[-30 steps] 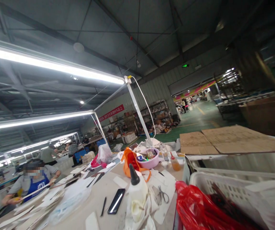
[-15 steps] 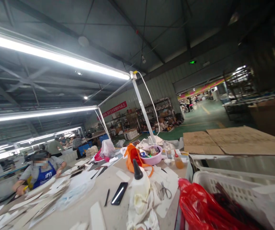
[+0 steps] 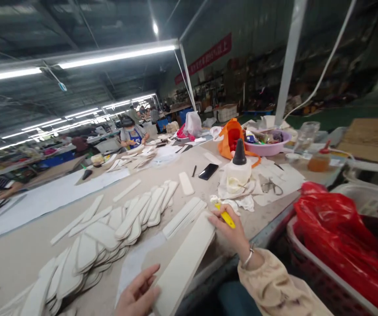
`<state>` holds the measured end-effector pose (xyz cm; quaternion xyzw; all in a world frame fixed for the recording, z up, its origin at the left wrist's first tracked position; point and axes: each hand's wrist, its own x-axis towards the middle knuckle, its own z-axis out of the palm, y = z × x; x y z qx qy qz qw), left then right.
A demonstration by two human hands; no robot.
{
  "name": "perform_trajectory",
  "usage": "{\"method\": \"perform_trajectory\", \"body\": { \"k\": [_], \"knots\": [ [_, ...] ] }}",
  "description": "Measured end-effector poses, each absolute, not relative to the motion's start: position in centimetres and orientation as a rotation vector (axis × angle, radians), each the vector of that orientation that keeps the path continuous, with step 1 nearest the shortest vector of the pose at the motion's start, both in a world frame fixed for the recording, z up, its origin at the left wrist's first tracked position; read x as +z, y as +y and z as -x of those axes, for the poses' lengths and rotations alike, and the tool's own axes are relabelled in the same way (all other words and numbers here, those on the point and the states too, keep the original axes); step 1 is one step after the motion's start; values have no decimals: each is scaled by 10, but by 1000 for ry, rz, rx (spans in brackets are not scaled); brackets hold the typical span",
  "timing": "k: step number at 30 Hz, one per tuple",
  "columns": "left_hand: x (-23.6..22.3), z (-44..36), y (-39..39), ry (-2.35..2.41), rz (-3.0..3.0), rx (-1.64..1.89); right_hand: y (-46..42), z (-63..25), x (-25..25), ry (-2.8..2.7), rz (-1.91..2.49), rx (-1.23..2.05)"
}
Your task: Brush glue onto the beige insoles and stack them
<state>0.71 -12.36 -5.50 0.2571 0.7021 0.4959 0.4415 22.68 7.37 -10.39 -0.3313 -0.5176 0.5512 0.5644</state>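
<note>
A long white strip-shaped panel (image 3: 185, 263) lies slanted at the table's front edge. My right hand (image 3: 231, 226) is closed around a small tool with a yellow handle (image 3: 227, 219); its working end is not clear. The fingertips of that hand are at the panel's far end. At the near end is my left hand (image 3: 139, 292), fingers apart, its thumb against the panel's left edge. More narrow white strips (image 3: 184, 215) lie just beyond the panel. To the left spreads a heap of overlapping white rounded pieces (image 3: 100, 241).
A white bottle with black nozzle (image 3: 240, 164), a phone (image 3: 208, 171), scissors (image 3: 271, 186), an orange bag (image 3: 231, 136) and a lilac basin (image 3: 268, 148) stand or lie beyond. At right, a red plastic bag (image 3: 343, 241) fills a basket. A co-worker (image 3: 133, 134) sits across the table.
The view has swung down and left. Both my hands, the panel and the heap of white pieces now show; earlier only a sliver of a hand was visible at the bottom edge.
</note>
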Motion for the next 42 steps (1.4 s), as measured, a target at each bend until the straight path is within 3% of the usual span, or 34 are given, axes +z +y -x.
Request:
{"method": "perform_trajectory", "body": {
  "k": [14, 23, 31, 42],
  "knots": [
    [-52, 47, -99, 1799, -741, 1122, 76, -202, -127, -1644, 972, 801],
    [-62, 61, -87, 1966, -873, 1015, 61, -194, -112, -2017, 946, 363],
    [-72, 74, -87, 1945, -909, 909, 11, -152, -109, -2424, 369, 529],
    [-64, 64, -85, 2016, -932, 951, 57, -202, -110, -2364, 835, 525]
  ]
}}
